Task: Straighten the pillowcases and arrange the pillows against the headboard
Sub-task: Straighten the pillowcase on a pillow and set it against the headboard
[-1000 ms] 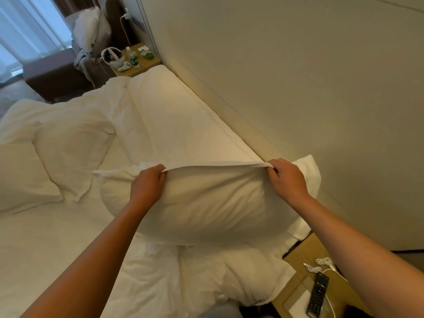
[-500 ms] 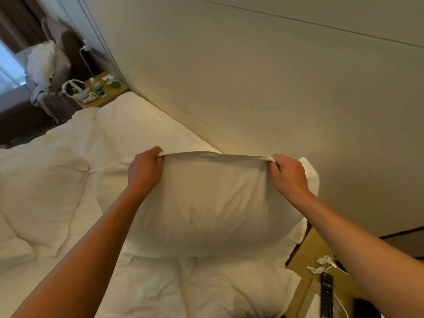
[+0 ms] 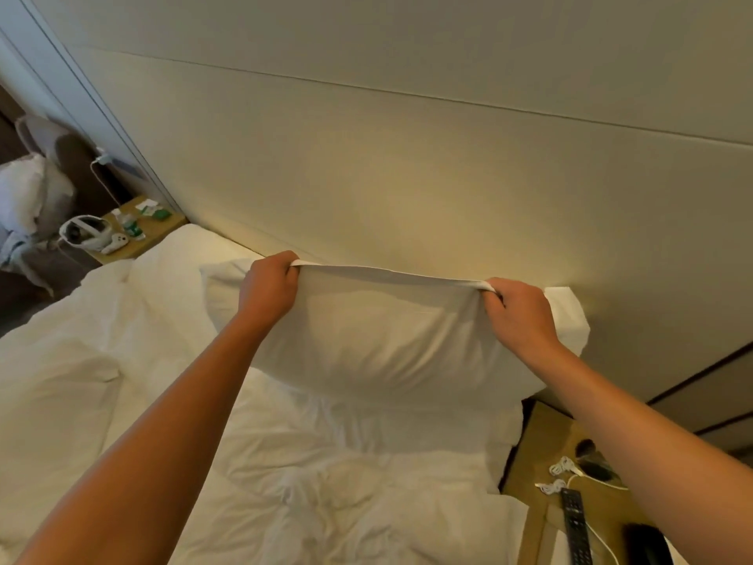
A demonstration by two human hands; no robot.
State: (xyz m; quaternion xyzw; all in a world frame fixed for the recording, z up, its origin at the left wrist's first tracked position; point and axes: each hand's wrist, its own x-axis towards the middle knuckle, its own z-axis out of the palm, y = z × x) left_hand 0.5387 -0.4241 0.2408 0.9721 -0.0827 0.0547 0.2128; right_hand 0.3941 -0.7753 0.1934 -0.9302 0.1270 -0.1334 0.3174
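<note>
A white pillow (image 3: 379, 336) hangs lifted above the bed, close to the beige padded headboard (image 3: 407, 177). My left hand (image 3: 267, 289) pinches the pillowcase's top edge near its left end. My right hand (image 3: 517, 316) pinches the same edge near its right end, and the fabric is pulled taut between them. The pillow's bottom rests on or just above the rumpled white duvet (image 3: 326, 475). Another white pillow (image 3: 53, 393) lies at the left of the bed.
A wooden nightstand (image 3: 546, 446) at the right holds a black remote (image 3: 574, 524), white earphones and cables. A far nightstand (image 3: 142, 230) at the upper left carries a white headset and small bottles. A chair with white cloth stands beyond it.
Both hands have carried the pillow up and toward the headboard. My view has tilted upward, so the pillows at the left have slid mostly out of frame.
</note>
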